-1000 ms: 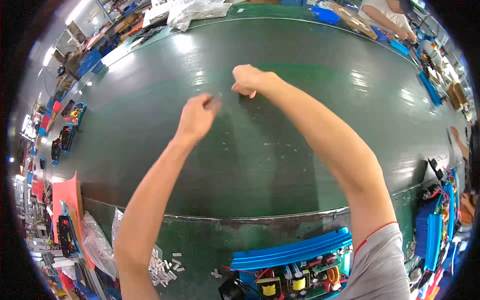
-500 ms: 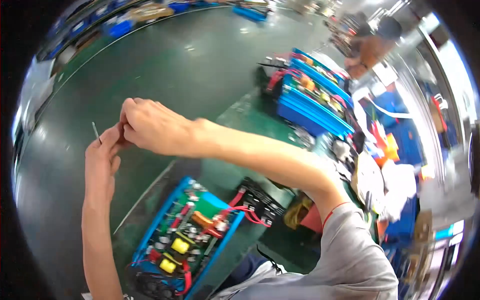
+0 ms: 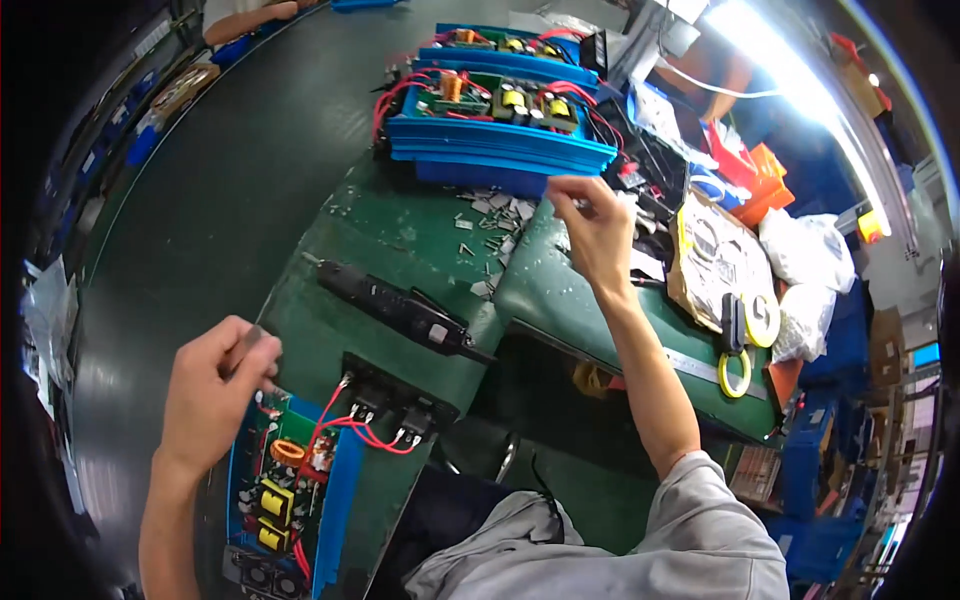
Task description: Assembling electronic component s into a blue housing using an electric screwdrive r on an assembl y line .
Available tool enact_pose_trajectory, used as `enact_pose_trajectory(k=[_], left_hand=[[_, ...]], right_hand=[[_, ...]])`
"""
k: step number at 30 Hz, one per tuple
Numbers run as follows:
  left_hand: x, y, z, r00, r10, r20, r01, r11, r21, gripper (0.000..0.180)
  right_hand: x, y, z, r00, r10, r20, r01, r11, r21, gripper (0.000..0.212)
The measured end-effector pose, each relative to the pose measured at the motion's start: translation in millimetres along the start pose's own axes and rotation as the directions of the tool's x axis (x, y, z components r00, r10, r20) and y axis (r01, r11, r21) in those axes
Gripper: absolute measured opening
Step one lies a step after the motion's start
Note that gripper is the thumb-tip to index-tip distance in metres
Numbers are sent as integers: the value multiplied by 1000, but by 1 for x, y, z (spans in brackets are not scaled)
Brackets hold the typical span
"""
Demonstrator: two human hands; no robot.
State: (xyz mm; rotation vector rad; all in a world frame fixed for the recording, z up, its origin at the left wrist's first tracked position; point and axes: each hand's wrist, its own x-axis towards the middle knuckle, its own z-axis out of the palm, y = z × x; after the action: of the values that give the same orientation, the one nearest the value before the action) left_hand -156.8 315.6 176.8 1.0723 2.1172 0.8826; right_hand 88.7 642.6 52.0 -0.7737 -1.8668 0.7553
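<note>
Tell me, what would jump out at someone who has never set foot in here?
Probably the glaring tube lamp at upper right. Next, the open blue-framed circuit unit at lower left, beside the left hand, which seems to pinch a small grey piece. Then the black handheld tool lying on the green bench near the middle, with the right hand above and right of it in the picture.

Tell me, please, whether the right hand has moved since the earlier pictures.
Yes: against the far blue cases, the right hand has moved rightward, from over the dark belt to just below their right end in view.
</note>
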Motion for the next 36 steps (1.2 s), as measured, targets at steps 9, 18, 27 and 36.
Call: enact_pose_trajectory(k=[9,18,27,36], left_hand=[[42,-3,29,998,46,34,-43,996,-77,18],[59,-18,36,996,5,91,10,987,-157,20],[57,-19,33,979,-27,204,65,981,-183,17],[89,16,61,877,169,449,59,891,-450,29]], right_hand=[[33,-2,24,987,-10,-161,-1,998,-64,31],[44,-11,34,987,-4,-159,-17,991,-129,38],[47,-19,30,972,64,-224,-121,961,-249,62],[-33,-103,31,738,-233,633,-24,929,369,17]])
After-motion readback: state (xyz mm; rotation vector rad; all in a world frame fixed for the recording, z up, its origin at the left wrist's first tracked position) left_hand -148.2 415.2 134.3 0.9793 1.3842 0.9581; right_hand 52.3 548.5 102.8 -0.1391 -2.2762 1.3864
